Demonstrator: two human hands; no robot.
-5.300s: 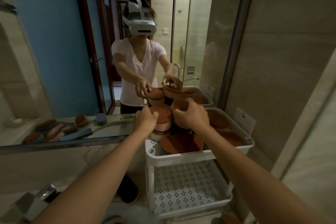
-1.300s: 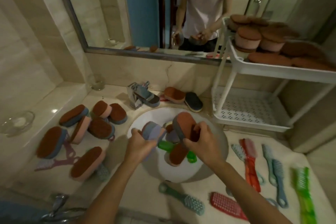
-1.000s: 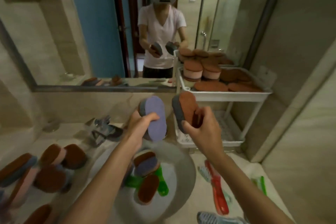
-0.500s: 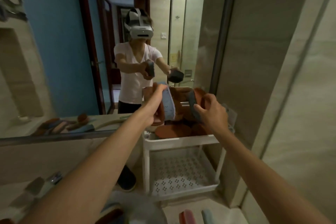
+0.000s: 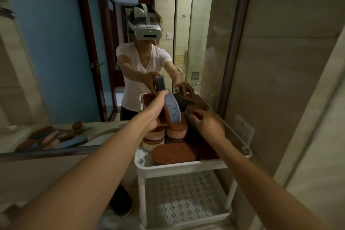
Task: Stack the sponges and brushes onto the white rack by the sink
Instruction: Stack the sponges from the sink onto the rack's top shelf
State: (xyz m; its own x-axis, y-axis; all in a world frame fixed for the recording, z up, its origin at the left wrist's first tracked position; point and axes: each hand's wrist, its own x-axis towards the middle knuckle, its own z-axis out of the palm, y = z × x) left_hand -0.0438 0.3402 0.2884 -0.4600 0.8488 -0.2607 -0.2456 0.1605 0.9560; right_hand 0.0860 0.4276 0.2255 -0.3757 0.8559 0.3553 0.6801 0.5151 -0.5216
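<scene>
Head view: above the rack (image 5: 179, 167), my left hand (image 5: 155, 115) gripped a blue sponge (image 5: 173, 109), my right hand (image 5: 211, 123) a grey sponge (image 5: 188, 117).

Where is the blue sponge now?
The blue sponge is mid-frame in the head view: the left hand holds it tilted above the stacked sponges on the white rack, left of the grey sponge in the right hand.

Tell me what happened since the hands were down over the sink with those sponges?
Both hands rose from the sink to the white rack, top shelf, each carrying its sponge. The left hand holds the blue sponge upright above the sponge stacks; the right hand grips the grey sponge low at the shelf's back right. Neither sponge was let go. The stacks stayed put.
</scene>
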